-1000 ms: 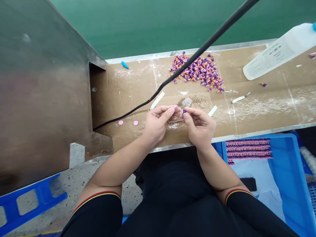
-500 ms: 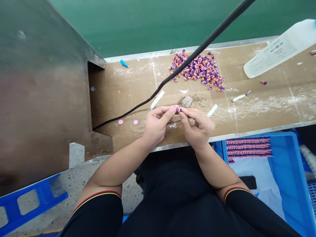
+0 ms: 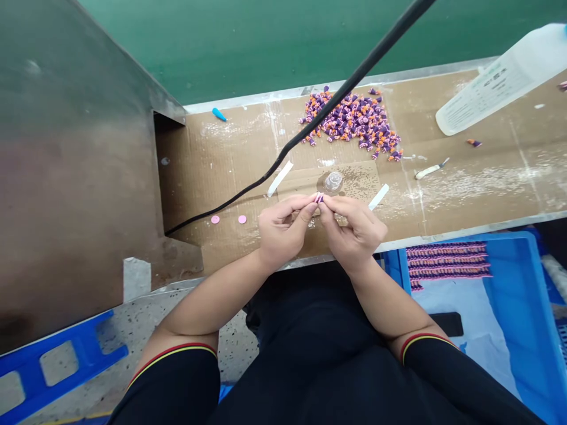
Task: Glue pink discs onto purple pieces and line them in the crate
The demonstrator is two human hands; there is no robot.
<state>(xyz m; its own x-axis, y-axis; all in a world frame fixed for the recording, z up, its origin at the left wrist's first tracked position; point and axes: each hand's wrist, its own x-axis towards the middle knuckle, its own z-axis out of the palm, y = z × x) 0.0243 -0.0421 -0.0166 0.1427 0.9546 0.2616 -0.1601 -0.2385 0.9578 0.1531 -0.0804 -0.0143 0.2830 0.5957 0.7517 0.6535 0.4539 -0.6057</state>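
Note:
My left hand (image 3: 283, 227) and my right hand (image 3: 354, 227) meet fingertip to fingertip over the near part of the cardboard-covered bench (image 3: 487, 189). Both pinch a tiny pink and purple piece (image 3: 318, 198) between thumbs and forefingers. Just beyond the fingertips stands a small clear glass vial (image 3: 333, 180). Farther back lies a heap of purple and orange small parts (image 3: 352, 121).
A black cable (image 3: 310, 133) runs diagonally over the bench. Two pink discs (image 3: 228, 219) lie left of my hands, white strips (image 3: 280, 178) near them. A white plastic bottle (image 3: 496, 82) lies at the right. A blue crate (image 3: 522, 307) holds rows of finished pieces (image 3: 447, 260). A metal panel (image 3: 75, 177) stands left.
My hands have drawn slightly closer together and nearer to me, and the small piece now sits pinched between both sets of fingertips. The view has shifted a little.

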